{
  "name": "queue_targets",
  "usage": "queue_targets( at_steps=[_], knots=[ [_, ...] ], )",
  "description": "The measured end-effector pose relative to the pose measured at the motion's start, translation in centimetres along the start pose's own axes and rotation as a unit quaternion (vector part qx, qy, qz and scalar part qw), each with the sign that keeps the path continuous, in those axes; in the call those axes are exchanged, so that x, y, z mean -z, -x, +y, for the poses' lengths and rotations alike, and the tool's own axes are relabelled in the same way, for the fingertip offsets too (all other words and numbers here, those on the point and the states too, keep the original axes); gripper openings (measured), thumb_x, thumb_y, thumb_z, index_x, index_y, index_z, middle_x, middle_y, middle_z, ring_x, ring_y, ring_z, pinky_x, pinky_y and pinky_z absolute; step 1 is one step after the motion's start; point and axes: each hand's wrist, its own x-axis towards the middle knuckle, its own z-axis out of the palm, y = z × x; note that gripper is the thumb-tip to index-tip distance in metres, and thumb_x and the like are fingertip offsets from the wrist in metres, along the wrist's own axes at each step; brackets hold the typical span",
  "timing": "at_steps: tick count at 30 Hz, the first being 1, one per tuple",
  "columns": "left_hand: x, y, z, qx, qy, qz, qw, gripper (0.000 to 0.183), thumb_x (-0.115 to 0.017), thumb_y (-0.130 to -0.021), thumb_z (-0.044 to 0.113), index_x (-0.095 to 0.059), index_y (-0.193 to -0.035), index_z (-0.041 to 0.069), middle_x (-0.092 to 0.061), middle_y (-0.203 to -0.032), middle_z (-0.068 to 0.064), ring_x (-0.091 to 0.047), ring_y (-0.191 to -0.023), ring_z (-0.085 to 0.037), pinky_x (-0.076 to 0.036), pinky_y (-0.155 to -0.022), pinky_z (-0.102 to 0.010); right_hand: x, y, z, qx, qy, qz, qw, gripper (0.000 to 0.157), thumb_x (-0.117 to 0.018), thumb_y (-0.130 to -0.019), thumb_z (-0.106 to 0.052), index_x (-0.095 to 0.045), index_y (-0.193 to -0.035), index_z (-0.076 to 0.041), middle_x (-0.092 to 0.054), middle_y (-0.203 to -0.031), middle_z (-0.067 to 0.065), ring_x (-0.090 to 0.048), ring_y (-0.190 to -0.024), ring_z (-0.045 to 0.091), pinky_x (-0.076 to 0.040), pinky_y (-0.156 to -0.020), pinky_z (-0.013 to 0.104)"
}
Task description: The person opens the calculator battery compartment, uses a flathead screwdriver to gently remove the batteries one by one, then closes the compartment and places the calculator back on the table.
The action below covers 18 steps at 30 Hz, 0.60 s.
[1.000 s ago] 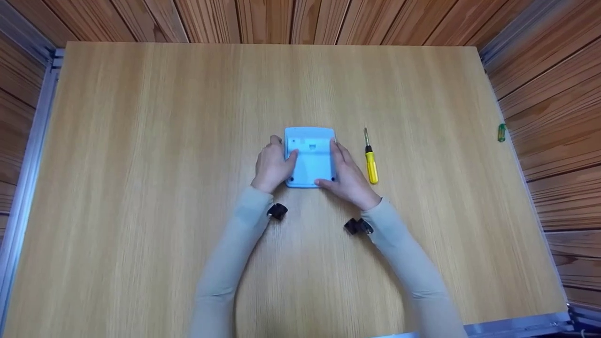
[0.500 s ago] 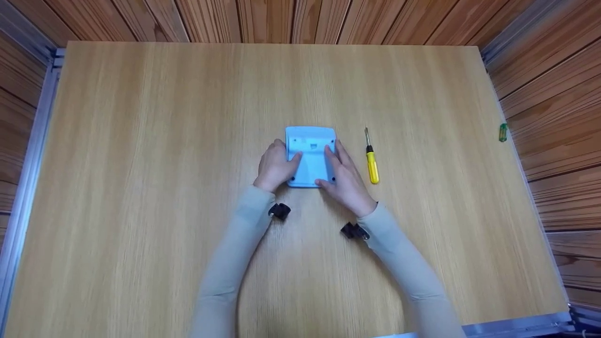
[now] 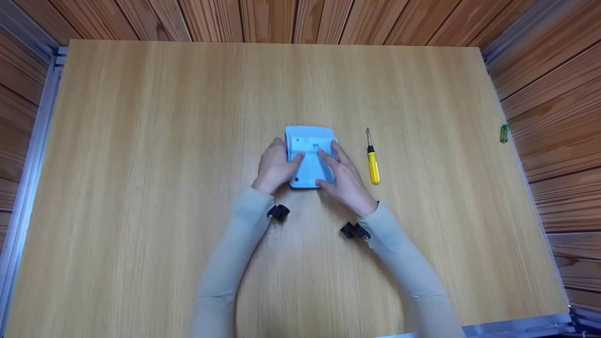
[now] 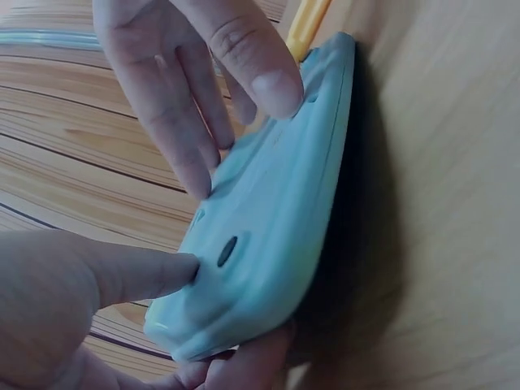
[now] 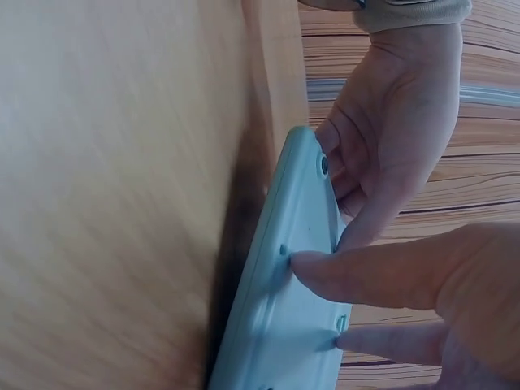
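A light blue calculator [image 3: 310, 166] is at mid-table, back side up and slightly tilted, with dark round spots near its corners and a small latch mark. My left hand [image 3: 276, 164] grips its left side, thumb on the back and fingers underneath, as the left wrist view shows. From the right, my right hand [image 3: 347, 180] lays its thumb near the close edge and a straight index finger on the back beside the latch mark. In the right wrist view that thumb [image 5: 325, 276] presses the calculator's casing [image 5: 284, 325]. The front face is hidden.
A yellow-handled screwdriver [image 3: 373, 166] lies just right of the calculator, tip pointing away. At the table's far right edge is a small green object [image 3: 504, 134]. Wood-panelled walls [image 3: 267, 21] and metal rails [image 3: 28, 178] border the table [image 3: 164, 141].
My right index finger has moved from the calculator's right edge inward onto its back, by the latch mark. The calculator has tilted slightly, showing more of its left side. The left hand keeps its grip.
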Motion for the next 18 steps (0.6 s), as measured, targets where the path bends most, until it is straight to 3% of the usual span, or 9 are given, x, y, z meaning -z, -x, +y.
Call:
queue_targets(
  at_steps=[6, 10, 14, 18],
  knots=[
    [0.1, 0.3, 0.6, -0.008, 0.005, 0.002, 0.9999, 0.050, -0.056, -0.096, 0.037, -0.044, -0.126, -0.001, -0.053, -0.100, -0.010, -0.054, -0.085, -0.021, -0.049, -0.070, -0.029, 0.1, 0.0, -0.5, 0.007, -0.014, 0.007, 1.000, 0.060, -0.063, -0.093, -0.030, -0.041, -0.144, -0.006, -0.021, -0.156, 0.023, -0.023, -0.143, 0.038, -0.024, -0.115, 0.048],
    [0.3, 0.6, 0.9, -0.016, 0.019, 0.002, 0.9997, 0.047, -0.056, -0.096, 0.036, -0.045, -0.124, 0.000, -0.053, -0.098, -0.009, -0.056, -0.084, -0.020, -0.050, -0.069, -0.027, 0.3, -0.1, -0.9, -0.005, -0.030, 0.010, 0.999, 0.065, -0.058, -0.094, -0.043, -0.042, -0.144, -0.006, -0.023, -0.155, 0.023, -0.023, -0.143, 0.039, -0.025, -0.114, 0.052],
    [0.5, 1.0, 1.2, -0.033, 0.031, 0.008, 0.9989, 0.040, -0.053, -0.098, 0.034, -0.047, -0.119, 0.000, -0.052, -0.087, -0.006, -0.055, -0.074, -0.017, -0.045, -0.060, -0.024, 0.4, -0.2, -1.2, -0.017, -0.034, 0.010, 0.999, 0.074, -0.059, -0.090, -0.052, -0.039, -0.146, -0.008, -0.023, -0.154, 0.024, -0.025, -0.142, 0.041, -0.027, -0.112, 0.054],
    [0.6, 1.2, 1.7, -0.071, 0.037, 0.024, 0.9965, 0.033, -0.047, -0.101, 0.029, -0.051, -0.114, -0.001, -0.050, -0.076, -0.003, -0.050, -0.062, -0.015, -0.038, -0.053, -0.023, 0.7, -0.4, -1.6, -0.020, -0.036, 0.017, 0.999, 0.079, -0.064, -0.088, -0.050, -0.036, -0.147, -0.006, -0.025, -0.153, 0.025, -0.028, -0.140, 0.041, -0.030, -0.111, 0.053]
  ],
)
